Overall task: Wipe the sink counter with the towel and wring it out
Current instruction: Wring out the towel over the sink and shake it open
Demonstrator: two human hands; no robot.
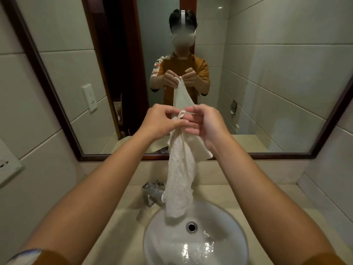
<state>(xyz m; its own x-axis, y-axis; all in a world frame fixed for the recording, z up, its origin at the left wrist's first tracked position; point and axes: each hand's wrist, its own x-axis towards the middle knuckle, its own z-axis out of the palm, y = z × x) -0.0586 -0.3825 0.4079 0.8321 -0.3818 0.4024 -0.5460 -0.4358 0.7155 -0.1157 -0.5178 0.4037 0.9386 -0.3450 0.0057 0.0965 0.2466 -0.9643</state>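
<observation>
towel (181, 180) hanging over the sink (225, 213) by its top, pinched by left hand (162, 122) and right hand (205, 123) (fingers curled); next, likely regrip for wringing.

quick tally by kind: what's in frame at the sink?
Hands: 2 (left hand, right hand, both holding the towel)
Towel: 1
Sink basin: 1
Faucet: 1
Mirror: 1
Total: 6
</observation>
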